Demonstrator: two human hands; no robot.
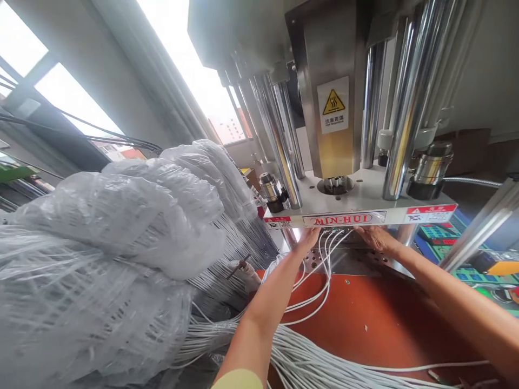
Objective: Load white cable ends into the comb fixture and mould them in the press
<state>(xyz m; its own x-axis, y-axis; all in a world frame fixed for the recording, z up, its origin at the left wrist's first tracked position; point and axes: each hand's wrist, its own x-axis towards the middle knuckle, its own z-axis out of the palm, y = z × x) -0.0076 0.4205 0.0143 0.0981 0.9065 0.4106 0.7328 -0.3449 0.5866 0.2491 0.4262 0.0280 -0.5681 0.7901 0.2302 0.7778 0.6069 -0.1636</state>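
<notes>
My left hand (308, 239) reaches under the front edge of the press plate (298, 216), and its fingers are hidden there. To its right, my right hand (375, 237) is also at the underside of that plate, with its fingertips out of sight. Between the two hands several white cables (329, 251) come out from under the plate and loop down over the red-brown table (348, 319). What either hand holds, if anything, cannot be made out.
A steel nozzle block with a heat warning label (333, 105) stands above the plate, between chrome columns (413, 108). Plastic-wrapped cable bundles (133, 216) are heaped at left. A thick bunch of white cables (300, 354) crosses the table's front. A green-and-blue panel (450, 237) lies at right.
</notes>
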